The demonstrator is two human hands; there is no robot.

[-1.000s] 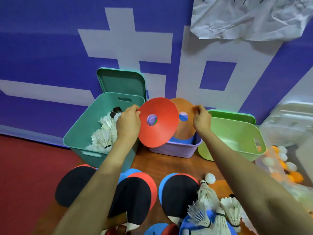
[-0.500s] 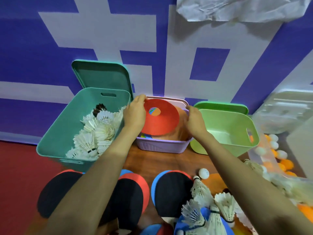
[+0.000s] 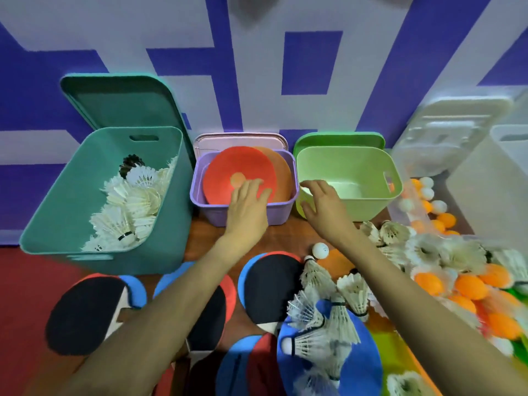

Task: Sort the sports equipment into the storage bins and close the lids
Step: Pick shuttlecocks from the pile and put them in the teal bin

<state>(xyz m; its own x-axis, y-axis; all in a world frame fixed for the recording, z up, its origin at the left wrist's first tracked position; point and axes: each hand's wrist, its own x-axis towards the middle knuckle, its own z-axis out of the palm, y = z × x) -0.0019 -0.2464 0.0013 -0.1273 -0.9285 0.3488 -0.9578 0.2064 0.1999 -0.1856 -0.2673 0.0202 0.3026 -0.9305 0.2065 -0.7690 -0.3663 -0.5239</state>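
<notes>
Far left, the teal bin [image 3: 177, 218] holds shuttlecocks [image 3: 128, 201]. At centre the red disc [image 3: 228, 170] lies in the purple bin [image 3: 280, 215] — the left hand [image 3: 247, 208], fingers loose, over its near edge. The right hand [image 3: 323, 204], spread and empty, hovers by the green bin [image 3: 365, 207]. Below, paddles [image 3: 271, 284] and balls [image 3: 468, 284] lie unsorted — all lids [image 3: 120, 104] open.

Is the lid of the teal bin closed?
No, the lid stands upright behind the open teal bin, and the shuttlecocks inside are uncovered.

Red disc [image 3: 225, 164] now inside purple bin [image 3: 211, 216]
</notes>
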